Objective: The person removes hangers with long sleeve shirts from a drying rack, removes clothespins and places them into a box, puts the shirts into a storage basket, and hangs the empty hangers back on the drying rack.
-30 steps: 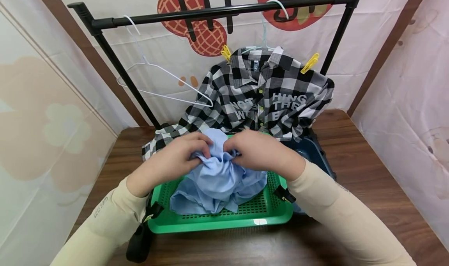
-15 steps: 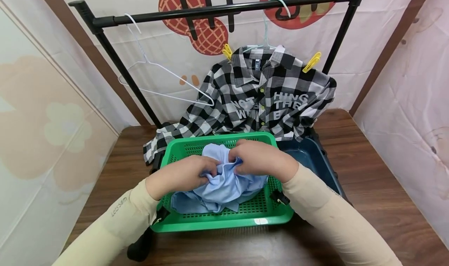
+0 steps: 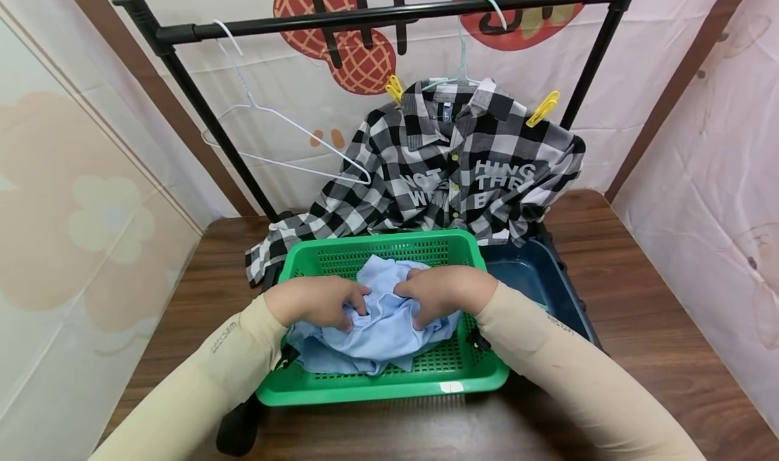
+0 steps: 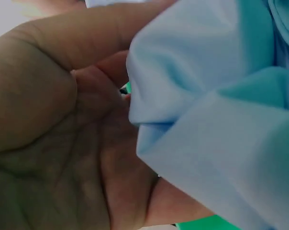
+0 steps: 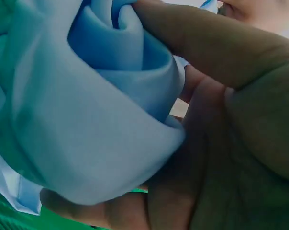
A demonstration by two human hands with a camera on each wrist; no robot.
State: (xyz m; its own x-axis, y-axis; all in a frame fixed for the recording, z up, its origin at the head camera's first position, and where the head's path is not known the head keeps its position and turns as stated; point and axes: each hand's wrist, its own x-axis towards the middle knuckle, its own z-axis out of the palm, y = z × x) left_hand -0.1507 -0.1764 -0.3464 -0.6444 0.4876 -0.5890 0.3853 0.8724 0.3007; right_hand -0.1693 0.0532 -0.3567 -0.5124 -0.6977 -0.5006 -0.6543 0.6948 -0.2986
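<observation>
A crumpled light blue cloth (image 3: pixel 389 336) lies in the green basket (image 3: pixel 389 395), its folds hiding what kind of garment it may be. From the left, my left hand (image 3: pixel 322 302) holds a bunched part of it. My right hand (image 3: pixel 447 292) grips the same cloth from the right. In the left wrist view, folds of cloth (image 4: pixel 216 110) sit between thumb and fingers. The right wrist view has the thumb over a rolled fold (image 5: pixel 101 129) and a finger beneath it.
Behind the basket a black-and-white checked shirt (image 3: pixel 438 157) hangs from a black rack (image 3: pixel 365 18), with yellow clips (image 3: pixel 543 109) at its shoulders. A white wire hanger (image 3: pixel 292 126) hangs at left. A dark blue tub (image 3: pixel 529 272) stands behind the basket's right side on the wooden table (image 3: pixel 608 265).
Both hands have come down and nearer with the blue cloth, so its bunched top now sits lower in the basket. The basket's far rim, covered earlier, now shows.
</observation>
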